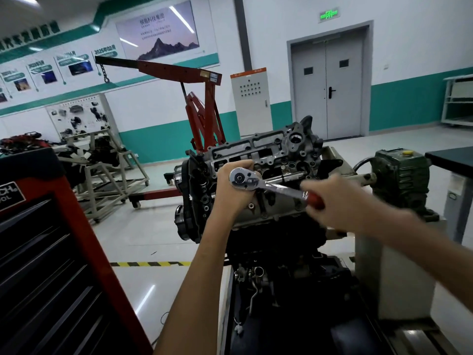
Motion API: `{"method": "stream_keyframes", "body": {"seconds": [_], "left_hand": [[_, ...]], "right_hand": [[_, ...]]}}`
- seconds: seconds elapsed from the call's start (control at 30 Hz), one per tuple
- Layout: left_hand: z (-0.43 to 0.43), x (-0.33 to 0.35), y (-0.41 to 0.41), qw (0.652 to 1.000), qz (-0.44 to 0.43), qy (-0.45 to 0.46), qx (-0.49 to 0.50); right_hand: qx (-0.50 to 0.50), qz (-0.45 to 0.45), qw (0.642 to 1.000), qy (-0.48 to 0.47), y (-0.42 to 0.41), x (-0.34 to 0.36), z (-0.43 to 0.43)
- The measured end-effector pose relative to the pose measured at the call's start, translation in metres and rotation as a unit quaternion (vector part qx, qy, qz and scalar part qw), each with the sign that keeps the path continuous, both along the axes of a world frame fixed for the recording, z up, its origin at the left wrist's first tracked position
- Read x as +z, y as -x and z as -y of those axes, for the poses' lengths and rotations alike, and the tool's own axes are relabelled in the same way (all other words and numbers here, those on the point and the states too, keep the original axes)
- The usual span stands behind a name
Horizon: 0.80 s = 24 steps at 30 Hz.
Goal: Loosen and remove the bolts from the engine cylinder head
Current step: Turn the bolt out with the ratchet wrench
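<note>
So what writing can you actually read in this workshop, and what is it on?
"2025年02月": timeline card on the wall.
"CH" and "OL", cut off: cabinet label.
Mountain poster, door sign, green wall letters: too blurred to read.

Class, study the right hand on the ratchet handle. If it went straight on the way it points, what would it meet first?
Probably the left hand, which holds the ratchet head at the cylinder head; the right hand is blurred, so depth is uncertain.
</note>
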<state>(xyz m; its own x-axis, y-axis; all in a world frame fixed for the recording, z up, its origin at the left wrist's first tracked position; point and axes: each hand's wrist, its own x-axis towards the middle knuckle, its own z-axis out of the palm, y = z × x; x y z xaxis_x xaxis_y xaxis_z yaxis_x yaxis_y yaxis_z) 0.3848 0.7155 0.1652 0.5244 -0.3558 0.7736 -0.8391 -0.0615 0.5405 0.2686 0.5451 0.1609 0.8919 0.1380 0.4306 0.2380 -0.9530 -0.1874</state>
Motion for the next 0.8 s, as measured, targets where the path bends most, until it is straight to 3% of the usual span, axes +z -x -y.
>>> {"method": "stream_keyframes", "body": {"seconds": [0.07,0.17,0.27,0.37,0.43,0.5,0.63,0.73,0.8], "left_hand": [[-0.001,0.002,0.0,0.999,0.024,-0.04,-0.007],[0.003,-0.008,0.001,0.999,-0.004,0.039,0.026],[0.012,-0.014,0.002,0.986,-0.062,0.149,0.038],[0.022,-0.011,0.001,0.978,-0.066,0.184,0.069],[0.024,-0.011,0.002,0.974,-0.069,0.201,0.081],[0.019,-0.013,0.002,0.979,-0.052,0.186,0.067],[0.001,-0.008,-0.002,0.998,-0.013,0.054,0.002],[0.003,0.001,-0.002,0.998,0.025,-0.061,-0.009],[0.009,-0.001,-0.002,0.998,0.034,-0.061,0.0]], "right_hand": [[-0.038,0.056,0.993,0.095,-0.005,0.025,0.016],[-0.047,0.035,0.996,0.064,-0.002,0.01,0.009],[-0.03,0.023,0.992,-0.122,0.009,-0.042,-0.034],[0.058,-0.033,0.93,-0.362,0.013,-0.077,-0.091],[0.093,-0.059,0.897,-0.428,0.012,-0.084,-0.109],[0.07,-0.045,0.926,-0.368,0.011,-0.076,-0.095],[0.02,-0.031,0.993,-0.108,0.004,-0.023,-0.02],[-0.057,0.039,0.994,0.082,-0.004,0.021,0.019],[-0.068,0.049,0.994,0.076,-0.005,0.022,0.024]]}}
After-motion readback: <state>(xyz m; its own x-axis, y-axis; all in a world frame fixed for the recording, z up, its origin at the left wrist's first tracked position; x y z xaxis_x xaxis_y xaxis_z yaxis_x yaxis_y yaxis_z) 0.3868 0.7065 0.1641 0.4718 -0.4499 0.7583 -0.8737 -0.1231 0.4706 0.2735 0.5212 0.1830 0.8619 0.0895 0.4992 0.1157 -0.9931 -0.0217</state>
